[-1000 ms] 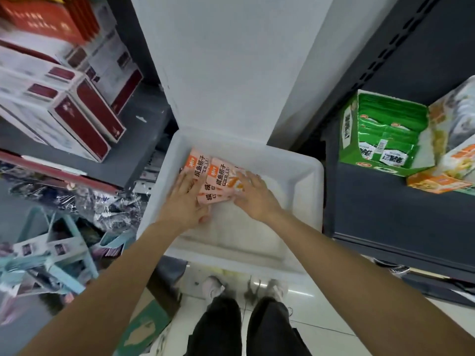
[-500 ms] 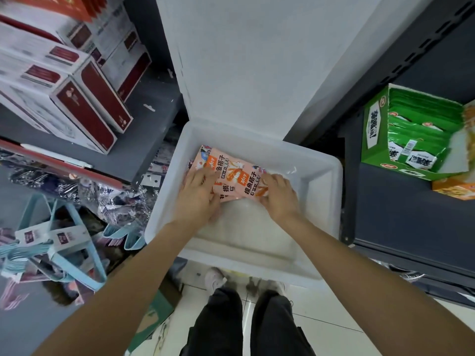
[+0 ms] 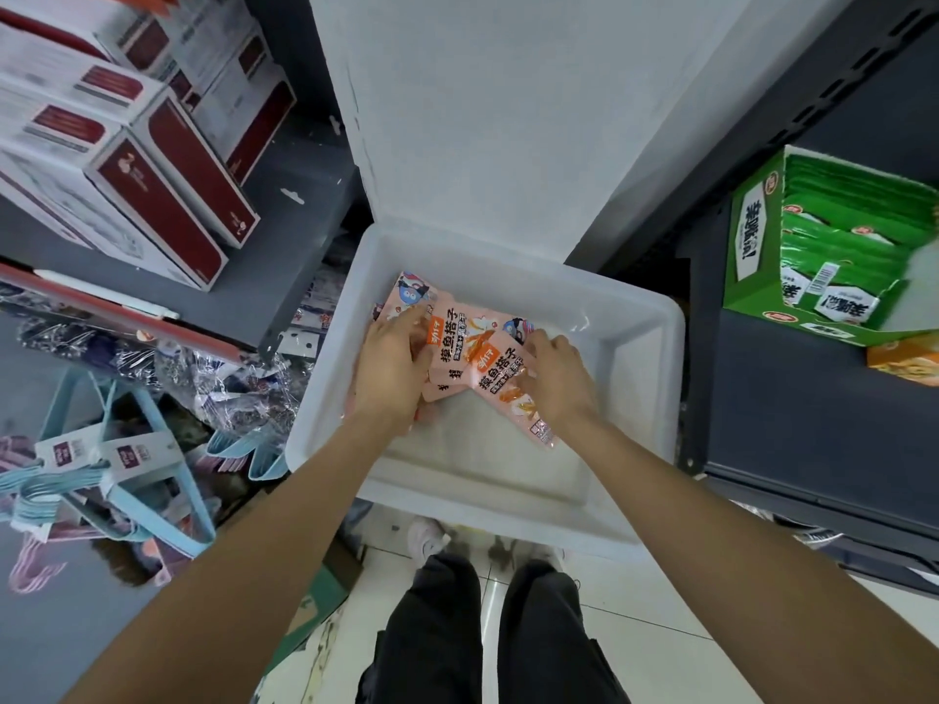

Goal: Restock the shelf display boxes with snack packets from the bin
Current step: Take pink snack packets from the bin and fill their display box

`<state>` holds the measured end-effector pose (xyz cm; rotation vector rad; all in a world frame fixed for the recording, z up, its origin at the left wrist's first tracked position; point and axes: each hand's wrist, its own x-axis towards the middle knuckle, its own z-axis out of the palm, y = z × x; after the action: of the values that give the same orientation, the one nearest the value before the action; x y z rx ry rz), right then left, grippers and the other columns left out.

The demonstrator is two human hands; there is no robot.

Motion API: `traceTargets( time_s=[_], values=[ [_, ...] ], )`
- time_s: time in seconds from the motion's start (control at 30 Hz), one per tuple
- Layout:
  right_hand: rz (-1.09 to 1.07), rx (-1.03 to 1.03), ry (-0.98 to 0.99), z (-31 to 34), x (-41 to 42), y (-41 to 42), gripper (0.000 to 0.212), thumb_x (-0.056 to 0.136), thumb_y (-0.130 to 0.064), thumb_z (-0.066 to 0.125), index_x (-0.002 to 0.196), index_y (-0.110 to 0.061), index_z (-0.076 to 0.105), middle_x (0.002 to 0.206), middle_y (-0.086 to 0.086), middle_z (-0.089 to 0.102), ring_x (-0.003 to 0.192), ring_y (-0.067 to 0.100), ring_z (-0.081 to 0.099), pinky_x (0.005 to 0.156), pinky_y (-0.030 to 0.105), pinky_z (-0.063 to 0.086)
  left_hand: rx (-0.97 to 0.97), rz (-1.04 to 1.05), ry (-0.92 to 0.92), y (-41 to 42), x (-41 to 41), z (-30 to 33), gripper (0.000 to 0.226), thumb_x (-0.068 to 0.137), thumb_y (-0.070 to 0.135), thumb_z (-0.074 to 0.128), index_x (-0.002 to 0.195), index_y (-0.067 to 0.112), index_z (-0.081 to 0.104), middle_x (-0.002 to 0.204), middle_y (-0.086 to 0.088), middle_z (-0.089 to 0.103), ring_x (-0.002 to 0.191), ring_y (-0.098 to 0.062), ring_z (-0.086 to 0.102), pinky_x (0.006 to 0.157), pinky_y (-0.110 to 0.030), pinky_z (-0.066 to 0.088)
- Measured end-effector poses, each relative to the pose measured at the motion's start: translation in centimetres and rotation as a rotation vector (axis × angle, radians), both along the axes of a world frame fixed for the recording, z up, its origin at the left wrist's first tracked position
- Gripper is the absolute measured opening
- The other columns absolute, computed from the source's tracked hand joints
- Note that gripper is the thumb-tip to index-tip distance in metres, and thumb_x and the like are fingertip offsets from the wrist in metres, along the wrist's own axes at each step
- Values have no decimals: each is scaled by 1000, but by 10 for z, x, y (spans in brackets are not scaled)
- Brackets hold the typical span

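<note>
Left grip: the left hand [image 3: 388, 370] has its fingers curled over the left end of the pink snack packets [image 3: 460, 350], thumb toward the middle of the bunch, holding them from the side.
Right grip: the right hand [image 3: 556, 381] clamps the other end, fingers bent over the top edge of the front packet; whether the thumb is under it cannot be told.
Packets: a fanned bunch of several pink-orange packets with printed characters, pressed between the two hands, one corner hanging down below the right wrist.
Where they are: inside the white bin [image 3: 655, 398], toward its far left part; whether they touch the floor of the bin cannot be told.
Bin: translucent, rectangular, sitting just in front of the person; its pale floor shows bare nearer than the grip.
Right of the grip: a green display box [image 3: 752, 256] on a dark shelf [image 3: 792, 398], packed with green packets standing on edge, and an orange box [image 3: 902, 363] peeking in beside it.
Left of the grip: white and dark red cartons [image 3: 167, 195] stacked on another grey shelf, well apart from the bin.
Lower left: pale blue hangers [image 3: 122, 475] with tags, and crinkled clear wrapped goods.
Below the grip: dark trousers [image 3: 488, 637] and light shoes on a tiled floor.
</note>
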<state>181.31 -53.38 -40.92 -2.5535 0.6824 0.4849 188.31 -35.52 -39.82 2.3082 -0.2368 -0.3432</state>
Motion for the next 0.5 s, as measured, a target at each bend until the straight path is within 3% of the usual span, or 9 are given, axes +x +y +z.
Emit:
traceTargets(
  time_s=[0.07,0.13,0.23,0.4,0.5],
  values=[
    [-21,80,-37,7,-1,-1,22,89,-18,60,104,-15,45,108,8,56,97,26,54,76,38,46,-13,1,42,-3,2,7,29,86,1,56,109,15,66,102,-5,68,98,-21,60,85,-31,49],
    [-54,136,-85,19,-3,-1,21,89,-16,60,89,-18,39,98,4,61,85,25,55,72,38,47,-49,-3,48,-4,3,18,25,88,-1,53,103,11,68,102,-5,67,91,-20,62,78,-21,48],
    [-132,180,-200,43,-7,-1,21,87,-15,62,89,-16,41,87,0,61,81,26,57,69,37,46,-110,11,-5,-1,2,39,25,89,-4,52,104,6,68,98,-4,66,84,-12,57,67,3,34],
    [-144,245,-354,89,-17,-5,37,87,-5,59,120,-16,46,102,4,67,92,25,62,75,35,49,-127,-31,-63,7,0,71,23,90,1,54,104,12,69,99,0,68,86,-10,59,68,-2,38],
    [-141,244,-445,120,-26,-14,34,90,-5,53,121,-17,47,93,0,62,87,24,62,69,33,47,-163,-56,-70,2,-3,98,21,92,6,54,104,14,69,100,2,70,91,-10,64,81,-16,48]
  ],
)
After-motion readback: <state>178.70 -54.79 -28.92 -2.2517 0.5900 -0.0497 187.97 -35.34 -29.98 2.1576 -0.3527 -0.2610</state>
